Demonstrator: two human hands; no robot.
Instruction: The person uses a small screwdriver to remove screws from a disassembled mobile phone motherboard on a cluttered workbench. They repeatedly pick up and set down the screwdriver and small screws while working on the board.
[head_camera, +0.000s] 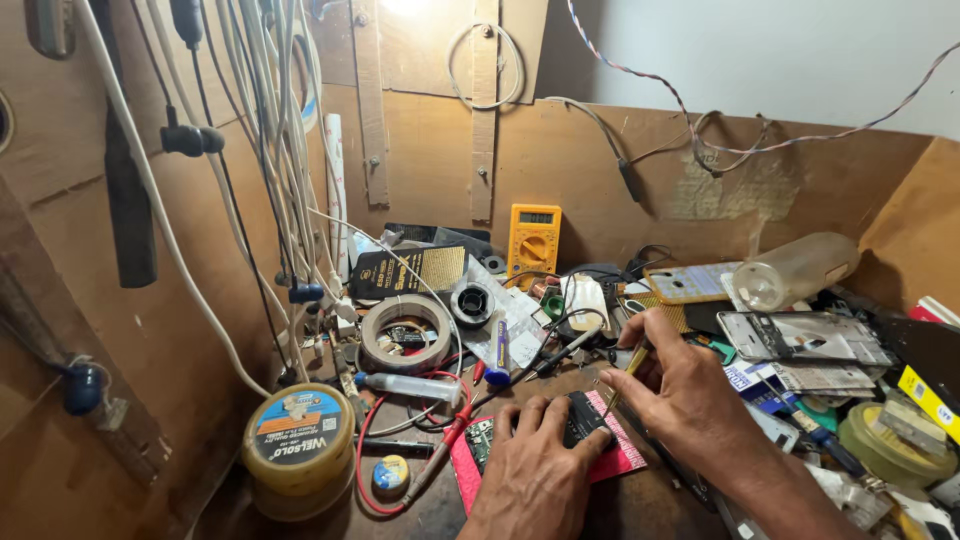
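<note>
On a cluttered wooden workbench, the left hand (535, 465) presses a small dark circuit board (583, 417) flat onto a red mat (625, 455). The right hand (683, 392) pinches what looks like tweezers (625, 375), tip at the board's edge. Fine component work seems under way; the next touch needs a steady tip.

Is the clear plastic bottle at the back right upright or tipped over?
Tipped over: the clear plastic bottle lies on its side atop the clutter, its round end facing left.

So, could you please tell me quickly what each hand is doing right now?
Left hand: fingers pressed down on the circuit board.
Right hand: pinching a thin tool.
</note>
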